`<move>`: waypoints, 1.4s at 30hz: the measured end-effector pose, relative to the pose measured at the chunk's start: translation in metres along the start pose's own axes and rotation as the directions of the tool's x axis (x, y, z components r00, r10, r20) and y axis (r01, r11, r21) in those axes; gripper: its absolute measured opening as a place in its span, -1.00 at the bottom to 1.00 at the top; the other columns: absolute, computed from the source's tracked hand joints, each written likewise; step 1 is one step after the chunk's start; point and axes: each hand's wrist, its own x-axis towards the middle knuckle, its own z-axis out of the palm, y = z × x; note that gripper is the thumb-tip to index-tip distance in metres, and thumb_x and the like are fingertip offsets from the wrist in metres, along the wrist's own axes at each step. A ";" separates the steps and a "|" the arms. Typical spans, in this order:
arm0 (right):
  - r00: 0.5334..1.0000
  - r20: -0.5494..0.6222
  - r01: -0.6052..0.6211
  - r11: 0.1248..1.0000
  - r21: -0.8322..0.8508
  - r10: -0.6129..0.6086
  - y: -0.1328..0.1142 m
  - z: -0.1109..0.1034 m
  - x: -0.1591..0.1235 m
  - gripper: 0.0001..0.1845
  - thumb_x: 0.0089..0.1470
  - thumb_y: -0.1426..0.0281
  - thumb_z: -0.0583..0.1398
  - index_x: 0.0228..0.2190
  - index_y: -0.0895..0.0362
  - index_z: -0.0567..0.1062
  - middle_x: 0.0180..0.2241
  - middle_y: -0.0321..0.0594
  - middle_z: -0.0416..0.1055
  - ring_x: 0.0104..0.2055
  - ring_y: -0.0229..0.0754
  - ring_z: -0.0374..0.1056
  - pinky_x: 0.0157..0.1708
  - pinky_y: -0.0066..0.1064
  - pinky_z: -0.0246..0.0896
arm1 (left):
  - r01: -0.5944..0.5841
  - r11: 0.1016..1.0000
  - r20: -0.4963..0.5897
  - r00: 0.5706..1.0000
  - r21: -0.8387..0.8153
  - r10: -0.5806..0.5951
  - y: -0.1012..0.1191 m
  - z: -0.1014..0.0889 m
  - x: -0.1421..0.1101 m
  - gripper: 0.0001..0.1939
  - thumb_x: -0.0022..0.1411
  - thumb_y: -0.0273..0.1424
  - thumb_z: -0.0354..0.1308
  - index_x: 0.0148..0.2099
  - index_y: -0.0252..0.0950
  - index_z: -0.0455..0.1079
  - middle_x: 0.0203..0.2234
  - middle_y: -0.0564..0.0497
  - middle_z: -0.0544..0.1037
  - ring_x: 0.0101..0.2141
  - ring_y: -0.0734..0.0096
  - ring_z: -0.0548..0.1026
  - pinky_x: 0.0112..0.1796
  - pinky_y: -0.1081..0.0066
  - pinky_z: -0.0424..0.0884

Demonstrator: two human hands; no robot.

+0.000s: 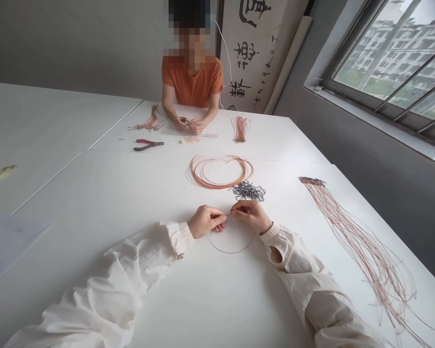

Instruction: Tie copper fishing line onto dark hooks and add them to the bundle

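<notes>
My left hand (207,221) is closed in a pinch on a small dark metal hook (229,214), whose shank shows in the gap between my hands. My right hand (251,215) pinches close beside it, fingertips pressed together; the tip of the line there is too small to make out. A thin copper-coloured line (233,253) hangs in a loop below, running between both hands. Just beyond my right hand lies a pile of dark metal hooks (249,190). Touching that pile is a coil of copper-coloured line (217,185).
At right lies a long bundle of lines with hooks (351,227). Across the white table (166,290) a person in an orange shirt (193,89) works with both hands near pliers (148,144), a clear ruler (206,135) and two smaller bundles (241,129). A window (391,58) is at right.
</notes>
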 end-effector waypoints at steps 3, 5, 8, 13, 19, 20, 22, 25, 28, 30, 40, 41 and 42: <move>1.000 -0.002 0.015 0.999 -0.046 -0.015 -0.001 0.000 0.000 -0.77 0.02 0.26 0.32 -0.44 0.21 0.59 -0.56 -0.25 0.41 -0.54 -0.31 0.16 -0.53 -0.45 0.05 | -0.001 1.000 -0.004 1.000 0.012 0.001 -0.001 0.000 0.000 -0.74 0.19 -0.31 0.21 -0.42 -0.43 0.50 -0.59 -0.05 0.56 -0.58 0.47 0.52 -0.53 0.53 0.46; 1.000 0.000 0.024 0.998 -0.063 -0.024 -0.001 -0.001 0.000 -0.76 0.03 0.25 0.31 -0.43 0.21 0.59 -0.53 -0.22 0.44 -0.52 -0.30 0.20 -0.51 -0.44 0.08 | -0.002 1.000 -0.007 1.000 0.015 0.002 -0.002 0.000 0.000 -0.74 0.18 -0.31 0.21 -0.43 -0.43 0.50 -0.60 -0.05 0.55 -0.58 0.47 0.52 -0.53 0.53 0.46; 0.999 -0.005 0.037 0.995 -0.092 -0.038 -0.002 0.000 0.000 -0.76 0.04 0.25 0.30 -0.43 0.20 0.60 -0.51 -0.20 0.47 -0.51 -0.29 0.22 -0.50 -0.44 0.10 | -0.004 1.000 -0.008 1.000 0.010 0.004 -0.003 0.000 0.001 -0.75 0.18 -0.31 0.22 -0.42 -0.43 0.50 -0.59 -0.05 0.55 -0.58 0.46 0.52 -0.51 0.52 0.48; 0.999 0.000 0.053 0.988 -0.144 -0.054 -0.002 0.000 -0.001 -0.80 0.03 0.29 0.30 -0.44 0.19 0.61 -0.54 -0.23 0.44 -0.53 -0.30 0.19 -0.51 -0.44 0.08 | -0.007 1.000 -0.011 1.000 -0.005 0.007 -0.003 -0.001 0.001 -0.74 0.17 -0.29 0.23 -0.35 -0.44 0.52 -0.57 -0.07 0.57 -0.56 0.44 0.54 -0.49 0.49 0.50; 0.998 0.027 0.061 0.984 -0.169 -0.057 -0.004 -0.001 -0.002 -0.81 0.04 0.31 0.29 -0.45 0.20 0.61 -0.55 -0.24 0.44 -0.56 -0.32 0.17 -0.54 -0.46 0.07 | -0.018 1.000 -0.020 1.000 0.002 0.018 -0.004 -0.001 0.001 -0.71 0.17 -0.26 0.22 -0.30 -0.46 0.54 -0.57 -0.08 0.57 -0.57 0.43 0.54 -0.51 0.49 0.49; 0.998 0.032 0.062 0.984 -0.169 -0.058 -0.004 -0.001 -0.002 -0.81 0.04 0.31 0.29 -0.44 0.20 0.61 -0.55 -0.23 0.44 -0.56 -0.33 0.17 -0.55 -0.46 0.07 | -0.022 1.000 -0.023 0.999 0.006 0.022 -0.004 -0.001 0.001 -0.71 0.16 -0.27 0.22 -0.30 -0.45 0.55 -0.57 -0.08 0.57 -0.57 0.43 0.53 -0.52 0.49 0.48; 0.997 0.046 0.067 0.984 -0.163 -0.060 -0.005 -0.001 -0.002 -0.81 0.04 0.31 0.29 -0.44 0.20 0.61 -0.54 -0.23 0.44 -0.55 -0.32 0.19 -0.55 -0.47 0.08 | -0.029 0.999 -0.031 0.999 0.018 0.030 -0.004 -0.001 0.000 -0.72 0.16 -0.27 0.22 -0.32 -0.44 0.56 -0.58 -0.07 0.56 -0.58 0.44 0.53 -0.54 0.51 0.46; 0.995 0.078 0.075 0.988 -0.137 -0.065 -0.004 0.000 -0.003 -0.80 0.05 0.29 0.28 -0.43 0.19 0.60 -0.52 -0.21 0.46 -0.52 -0.28 0.25 -0.53 -0.46 0.14 | -0.035 0.999 -0.051 0.998 0.039 0.037 -0.003 -0.001 -0.001 -0.75 0.15 -0.30 0.22 -0.37 -0.42 0.57 -0.62 -0.05 0.55 -0.61 0.46 0.50 -0.59 0.54 0.41; 0.992 0.109 0.079 0.991 -0.106 -0.068 -0.001 -0.001 -0.003 -0.77 0.07 0.25 0.27 -0.38 0.19 0.60 -0.48 -0.18 0.48 -0.48 -0.25 0.30 -0.49 -0.43 0.20 | -0.036 0.998 -0.076 0.996 0.048 0.039 -0.003 0.000 -0.002 -0.76 0.15 -0.33 0.21 -0.40 -0.42 0.57 -0.64 -0.03 0.53 -0.64 0.48 0.47 -0.63 0.56 0.36; 0.991 0.118 0.080 0.992 -0.094 -0.068 0.001 -0.002 -0.003 -0.74 0.09 0.23 0.26 -0.35 0.19 0.60 -0.46 -0.16 0.49 -0.47 -0.24 0.31 -0.48 -0.42 0.21 | -0.035 0.998 -0.090 0.995 0.048 0.039 -0.002 0.000 -0.003 -0.77 0.14 -0.34 0.20 -0.40 -0.41 0.57 -0.65 -0.03 0.52 -0.64 0.48 0.46 -0.63 0.56 0.35; 0.991 0.075 0.117 0.986 -0.117 -0.109 0.001 0.006 -0.006 -0.71 0.05 0.19 0.30 -0.34 0.19 0.58 -0.46 -0.18 0.45 -0.45 -0.23 0.32 -0.49 -0.43 0.21 | -0.037 0.999 -0.136 0.990 0.026 0.040 0.000 0.001 -0.005 -0.75 0.13 -0.30 0.22 -0.40 -0.42 0.57 -0.63 -0.03 0.52 -0.63 0.48 0.46 -0.59 0.53 0.37; 0.991 0.067 0.123 0.984 -0.132 -0.114 0.002 0.006 -0.006 -0.72 0.05 0.20 0.30 -0.34 0.18 0.58 -0.47 -0.18 0.45 -0.46 -0.24 0.31 -0.50 -0.43 0.19 | -0.038 0.999 -0.137 0.990 0.023 0.041 0.000 0.001 -0.005 -0.74 0.13 -0.30 0.22 -0.39 -0.42 0.56 -0.63 -0.03 0.52 -0.63 0.48 0.46 -0.59 0.53 0.37; 0.991 0.062 0.129 0.980 -0.149 -0.121 0.002 0.006 -0.006 -0.72 0.06 0.20 0.29 -0.34 0.18 0.59 -0.47 -0.18 0.45 -0.47 -0.24 0.30 -0.50 -0.43 0.18 | -0.039 0.999 -0.138 0.990 0.021 0.041 0.000 0.000 -0.005 -0.74 0.13 -0.29 0.22 -0.39 -0.42 0.56 -0.63 -0.03 0.52 -0.63 0.48 0.45 -0.59 0.53 0.36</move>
